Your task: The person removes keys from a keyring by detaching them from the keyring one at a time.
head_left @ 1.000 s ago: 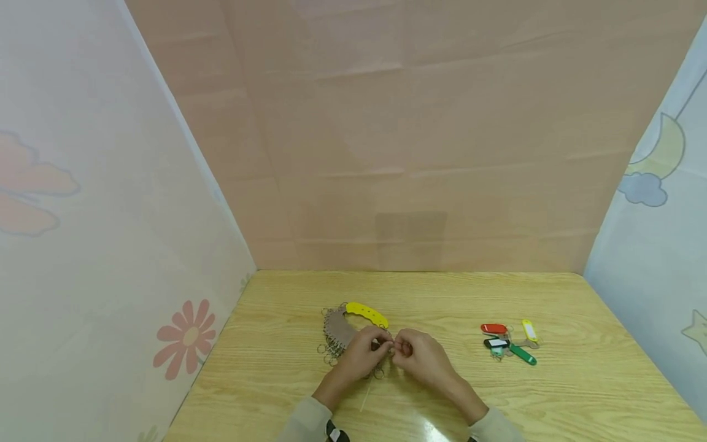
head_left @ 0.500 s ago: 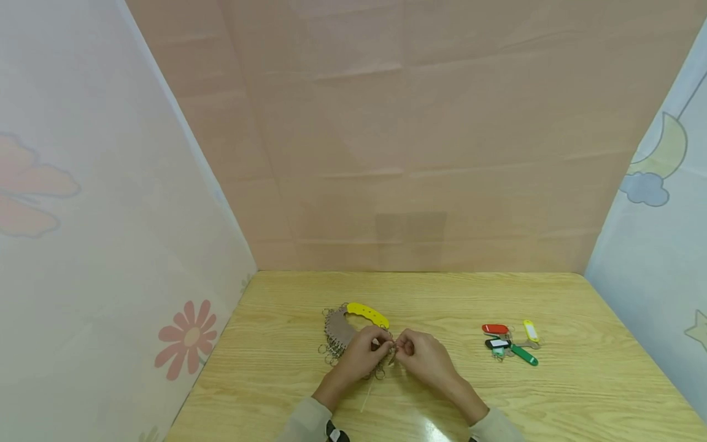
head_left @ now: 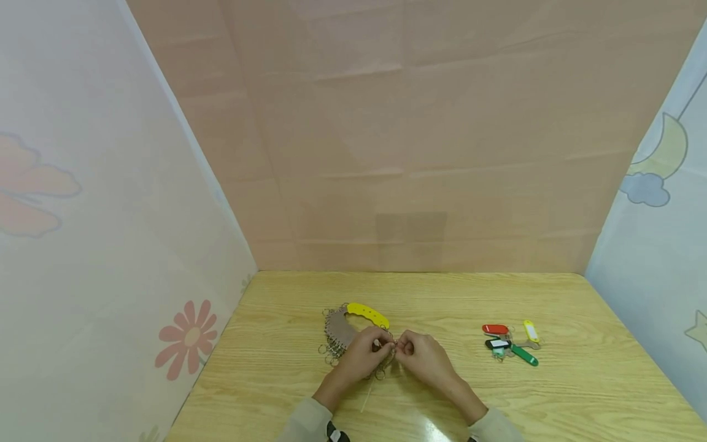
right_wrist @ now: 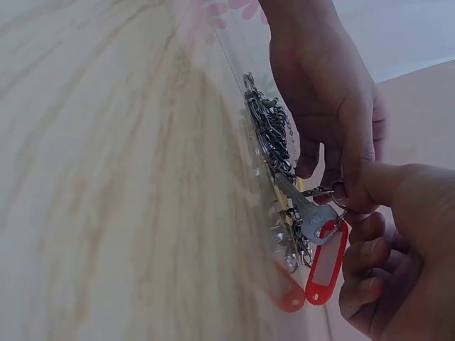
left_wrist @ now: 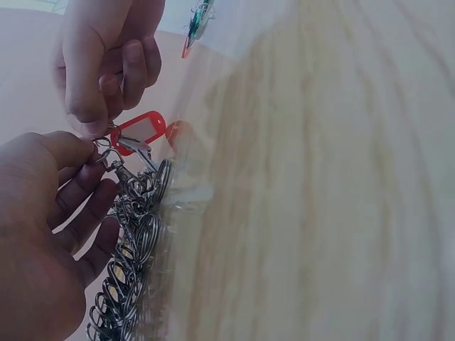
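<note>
In the head view my left hand and right hand meet at the fingertips, over the right end of a brown curved key holder plate with a yellow grip. Thumb and forefinger of the left hand pinch a small metal ring joined to a clasp. The right hand pinches at the same ring, where a silver key and a red key tag hang below the fingers. Fingertips hide part of the join. Many metal rings and clasps hang along the plate's edge.
On the table's right lie tagged keys: a red tag, a black tag, a green tag and a yellow tag. A thin pale strip lies below the left hand. Walls stand behind and at both sides.
Both hands stay together at nearly the same place, with small fingertip shifts. The key below the right fingertips shows less clearly in the head view than half a second ago.
</note>
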{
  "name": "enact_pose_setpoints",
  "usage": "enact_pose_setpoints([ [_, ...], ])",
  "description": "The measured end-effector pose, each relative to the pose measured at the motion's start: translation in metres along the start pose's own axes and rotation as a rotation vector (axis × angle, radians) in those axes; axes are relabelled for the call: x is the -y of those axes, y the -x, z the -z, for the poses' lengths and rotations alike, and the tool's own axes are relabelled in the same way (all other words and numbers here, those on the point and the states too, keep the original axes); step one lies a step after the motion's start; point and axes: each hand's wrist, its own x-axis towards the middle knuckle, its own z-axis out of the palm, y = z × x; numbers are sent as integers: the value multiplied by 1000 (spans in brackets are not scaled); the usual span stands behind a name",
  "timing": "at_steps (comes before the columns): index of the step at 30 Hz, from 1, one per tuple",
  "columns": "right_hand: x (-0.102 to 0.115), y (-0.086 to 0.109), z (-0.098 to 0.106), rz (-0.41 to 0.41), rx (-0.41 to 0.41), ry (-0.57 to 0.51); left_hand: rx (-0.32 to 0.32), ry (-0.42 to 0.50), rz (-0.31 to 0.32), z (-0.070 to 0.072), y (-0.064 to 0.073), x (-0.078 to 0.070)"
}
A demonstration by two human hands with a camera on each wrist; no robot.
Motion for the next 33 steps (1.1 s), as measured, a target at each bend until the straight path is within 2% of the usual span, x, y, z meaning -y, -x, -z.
enact_pose_setpoints([
  [8,0,1,2,51,10,-23,-7,6,3,0,1,0],
  [24,12,2,21,13,9,-38,-19,-24,-15,3,2,0],
  [33,14,5,33,26,-5,-56,-8,-18,-35,2,2,4],
])
